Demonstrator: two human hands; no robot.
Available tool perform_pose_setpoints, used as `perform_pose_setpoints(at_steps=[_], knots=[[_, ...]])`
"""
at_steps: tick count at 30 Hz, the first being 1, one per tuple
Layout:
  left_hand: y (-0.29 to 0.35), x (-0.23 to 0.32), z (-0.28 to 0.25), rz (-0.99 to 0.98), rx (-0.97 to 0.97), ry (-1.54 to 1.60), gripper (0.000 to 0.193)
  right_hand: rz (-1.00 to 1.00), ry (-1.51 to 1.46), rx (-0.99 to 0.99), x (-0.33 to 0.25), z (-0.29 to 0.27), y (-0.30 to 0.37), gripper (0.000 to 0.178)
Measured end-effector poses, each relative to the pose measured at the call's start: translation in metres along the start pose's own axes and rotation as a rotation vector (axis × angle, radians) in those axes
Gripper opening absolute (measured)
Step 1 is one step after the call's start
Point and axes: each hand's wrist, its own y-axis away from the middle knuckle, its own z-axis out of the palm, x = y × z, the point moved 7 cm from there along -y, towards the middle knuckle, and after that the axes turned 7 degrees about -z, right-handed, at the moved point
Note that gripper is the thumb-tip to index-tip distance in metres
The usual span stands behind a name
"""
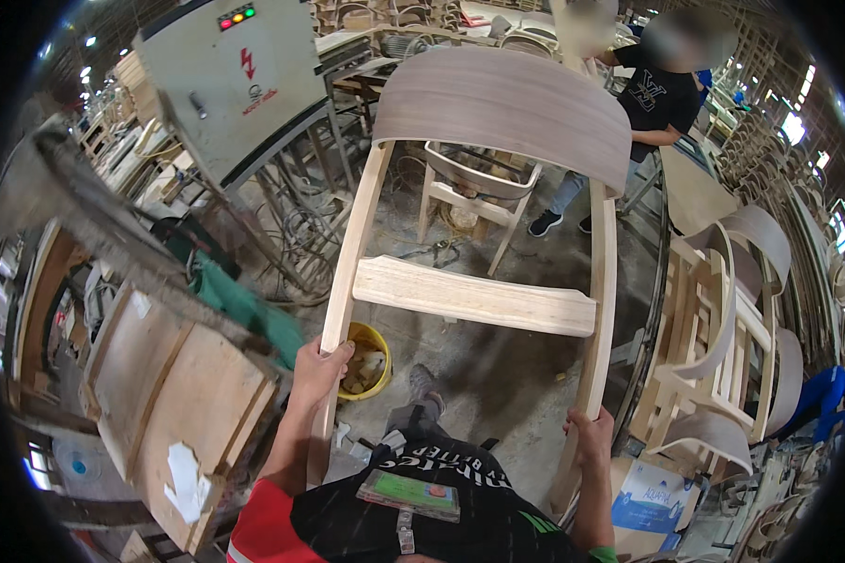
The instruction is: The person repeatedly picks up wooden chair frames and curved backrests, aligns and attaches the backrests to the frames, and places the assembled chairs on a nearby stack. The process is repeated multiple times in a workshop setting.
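In front of me I hold up a wooden chair frame, made of two long pale legs, a flat crossbar and a curved backrest. The grey-brown backrest points away from me at the far end. My left hand is closed round the left leg, below the crossbar. My right hand grips the right leg, nearer to my body. Between the legs, the concrete floor and my own shoe show through.
A yellow bucket of wood scraps stands beside the left leg. An electrical cabinet is at far left, a plywood board at near left. Curved chair parts are stacked at right, above a cardboard box. A person stands beyond the frame.
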Motion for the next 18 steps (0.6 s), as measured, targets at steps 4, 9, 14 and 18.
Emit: perform_pose_setpoints(at_steps=[4,9,14,18], knots=[[-0.089,0.040,0.032,-0.058,-0.079,-0.042,0.025,0.022,0.041,-0.012,-0.044,0.028,-0.061,0.020],[-0.178,0.085,0.060,-0.093,-0.164,0.005,0.025,0.048,-0.021,0.006,-0.081,0.068,-0.123,0.020],[-0.260,0.136,0.107,-0.102,-0.203,-0.052,0.021,0.096,-0.080,0.038,-0.099,0.094,-0.197,0.019],[-0.340,0.171,0.151,-0.081,-0.237,-0.105,0.020,0.090,-0.101,0.024,-0.112,0.116,-0.282,0.019]])
